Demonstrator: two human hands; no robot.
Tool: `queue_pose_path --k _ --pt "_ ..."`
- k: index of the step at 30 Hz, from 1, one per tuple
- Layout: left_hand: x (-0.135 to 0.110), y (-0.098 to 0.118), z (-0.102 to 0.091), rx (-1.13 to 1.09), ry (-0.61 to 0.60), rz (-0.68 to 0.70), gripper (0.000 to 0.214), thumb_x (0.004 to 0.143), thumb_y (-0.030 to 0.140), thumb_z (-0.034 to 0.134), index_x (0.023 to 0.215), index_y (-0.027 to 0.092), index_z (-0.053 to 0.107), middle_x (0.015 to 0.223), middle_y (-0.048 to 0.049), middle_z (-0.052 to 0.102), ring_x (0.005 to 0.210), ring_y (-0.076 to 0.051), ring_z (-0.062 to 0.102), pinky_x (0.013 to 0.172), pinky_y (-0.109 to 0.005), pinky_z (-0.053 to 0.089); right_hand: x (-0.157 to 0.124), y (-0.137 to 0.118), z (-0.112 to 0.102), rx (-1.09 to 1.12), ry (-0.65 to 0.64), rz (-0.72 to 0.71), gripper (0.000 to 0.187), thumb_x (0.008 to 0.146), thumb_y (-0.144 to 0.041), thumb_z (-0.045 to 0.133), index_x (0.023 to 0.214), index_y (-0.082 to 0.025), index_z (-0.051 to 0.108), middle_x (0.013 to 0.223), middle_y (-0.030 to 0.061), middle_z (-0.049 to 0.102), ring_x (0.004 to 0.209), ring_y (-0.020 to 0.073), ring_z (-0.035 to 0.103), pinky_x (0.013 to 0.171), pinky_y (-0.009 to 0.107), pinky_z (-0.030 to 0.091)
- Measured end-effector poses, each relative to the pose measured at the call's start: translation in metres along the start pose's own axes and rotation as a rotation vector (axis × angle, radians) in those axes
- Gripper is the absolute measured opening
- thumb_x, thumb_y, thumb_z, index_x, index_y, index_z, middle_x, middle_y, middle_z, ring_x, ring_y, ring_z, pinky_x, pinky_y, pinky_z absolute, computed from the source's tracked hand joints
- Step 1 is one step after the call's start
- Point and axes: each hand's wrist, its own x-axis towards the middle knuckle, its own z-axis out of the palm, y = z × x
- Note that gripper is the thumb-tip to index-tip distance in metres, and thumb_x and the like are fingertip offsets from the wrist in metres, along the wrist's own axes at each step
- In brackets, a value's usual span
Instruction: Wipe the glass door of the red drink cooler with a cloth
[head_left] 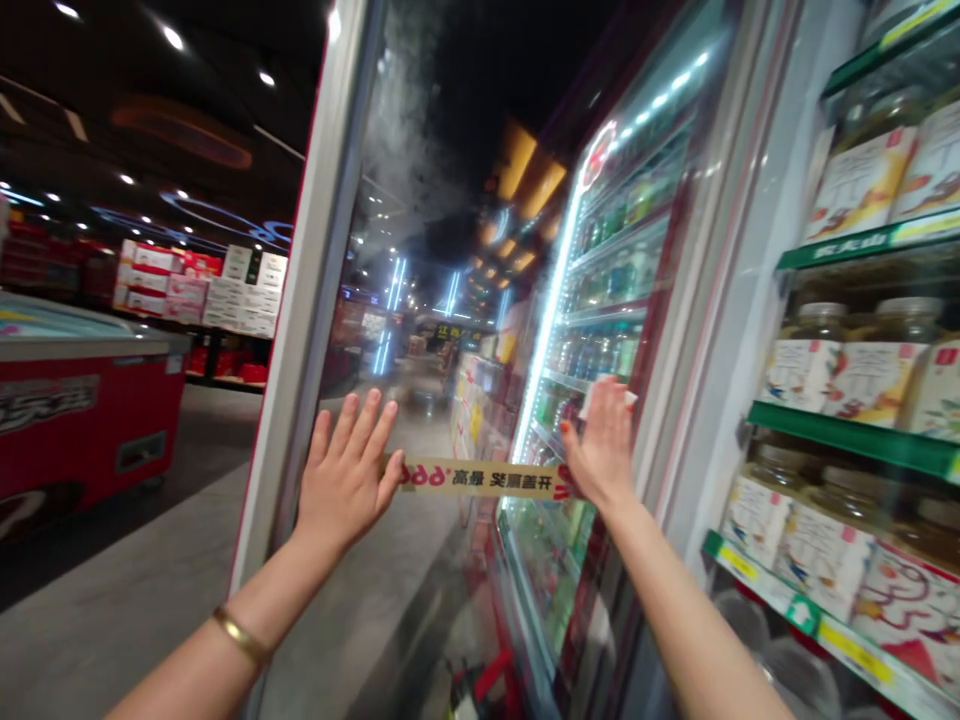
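Note:
A glass cooler door [420, 570] with a silver frame stands open in front of me. My left hand [349, 465] lies flat on the glass near the frame's left side, fingers stretched and nothing in it. My right hand [604, 445] presses a white cloth [631, 399] against the pane on the right; only its edges show past the fingers, so whether it is cloth or paper is hard to tell. Between both hands a yellowish printed strip [495, 478] runs across the glass, its lettering reversed.
On the right, cooler shelves with green edges [847, 437] hold several labelled bottles [874, 365]. A red chest freezer [82, 420] stands at left on the grey floor, with stacked boxes [244, 290] behind. A lit drinks cabinet shows in the glass.

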Motion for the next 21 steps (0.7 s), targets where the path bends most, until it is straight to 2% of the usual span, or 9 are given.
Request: queue_pose_path --k 3,5,7,9,10,13,15,17,21 --pt "0.001 0.002 -0.001 0.000 0.008 -0.001 0.081 0.105 0.041 0.062 0.176 0.029 0.023 0.180 -0.0061 0.030 0.172 -0.023 0.017 0.143 -0.045 0.005 -0.004 0.001 -0.002 -0.024 0.084 0.209 0.083 0.115 -0.050 0.023 0.173 -0.007 -0.018 0.183 0.0301 -0.003 0.173 0.0411 -0.004 0.133 0.076 0.019" --pt "0.001 0.004 -0.002 0.007 0.016 -0.002 0.081 0.105 0.041 0.062 0.175 0.029 0.025 0.180 -0.0066 0.032 0.172 -0.023 0.019 0.143 -0.045 0.007 -0.026 -0.032 0.002 -0.007 0.023 0.059 0.087 0.113 -0.056 0.029 0.175 -0.010 -0.010 0.185 0.0251 0.004 0.174 0.0389 0.003 0.136 0.070 0.022" --pt "0.001 0.005 -0.005 0.015 0.027 0.001 0.080 0.105 0.041 0.062 0.175 0.028 0.026 0.179 -0.0070 0.033 0.172 -0.023 0.020 0.143 -0.045 0.008 -0.055 -0.065 0.006 0.050 -0.081 -0.274 0.091 0.109 -0.067 0.040 0.178 -0.019 0.005 0.186 0.0130 0.018 0.174 0.0308 0.012 0.138 0.055 0.026" --pt "0.001 0.005 -0.007 0.017 0.040 0.011 0.079 0.105 0.040 0.063 0.175 0.027 0.028 0.179 -0.0075 0.034 0.172 -0.024 0.022 0.143 -0.046 0.009 -0.075 -0.077 0.008 0.071 -0.123 -0.430 0.090 0.107 -0.068 0.045 0.178 -0.023 0.013 0.185 0.0074 0.024 0.173 0.0257 0.013 0.139 0.048 0.026" --pt "0.001 0.005 -0.008 0.014 0.045 0.018 0.079 0.104 0.040 0.063 0.174 0.026 0.029 0.178 -0.0078 0.035 0.171 -0.025 0.023 0.143 -0.047 0.010 -0.079 -0.074 0.008 0.063 -0.106 -0.360 0.088 0.108 -0.065 0.045 0.178 -0.022 0.013 0.185 0.0078 0.022 0.174 0.0256 0.011 0.139 0.050 0.025" --pt "-0.003 0.004 -0.009 -0.003 0.052 0.044 0.080 0.102 0.036 0.067 0.173 0.027 0.033 0.176 -0.0080 0.040 0.169 -0.027 0.030 0.143 -0.050 0.016 -0.073 -0.053 0.013 0.014 0.022 0.158 0.080 0.113 -0.048 0.033 0.178 -0.016 -0.001 0.186 0.0178 0.008 0.174 0.0340 0.003 0.136 0.070 0.021" --pt "-0.014 0.004 -0.008 -0.006 0.051 0.039 0.080 0.100 0.032 0.068 0.173 0.029 0.035 0.175 -0.0073 0.043 0.168 -0.027 0.034 0.142 -0.051 0.019 -0.071 -0.057 0.021 0.013 0.068 0.353 0.078 0.113 -0.043 0.028 0.177 -0.014 -0.007 0.186 0.0210 0.001 0.174 0.0387 0.000 0.132 0.080 0.020" --pt "-0.032 0.005 -0.008 0.012 0.046 0.002 0.080 0.099 0.028 0.067 0.172 0.030 0.035 0.176 -0.0065 0.041 0.168 -0.028 0.032 0.142 -0.054 0.020 -0.084 -0.084 0.027 0.007 0.025 0.257 0.083 0.111 -0.046 0.033 0.177 -0.012 -0.004 0.185 0.0217 0.007 0.173 0.0411 0.004 0.131 0.079 0.025" --pt "-0.079 0.011 -0.019 0.144 -0.011 -0.026 0.088 0.095 0.023 0.064 0.175 0.022 0.027 0.182 -0.0084 0.025 0.172 -0.028 0.018 0.145 -0.050 0.015 -0.123 -0.127 0.015 0.075 0.014 -0.212 0.090 0.102 -0.062 0.049 0.178 -0.032 0.012 0.177 0.0007 0.043 0.169 0.0317 0.031 0.128 0.057 0.047"
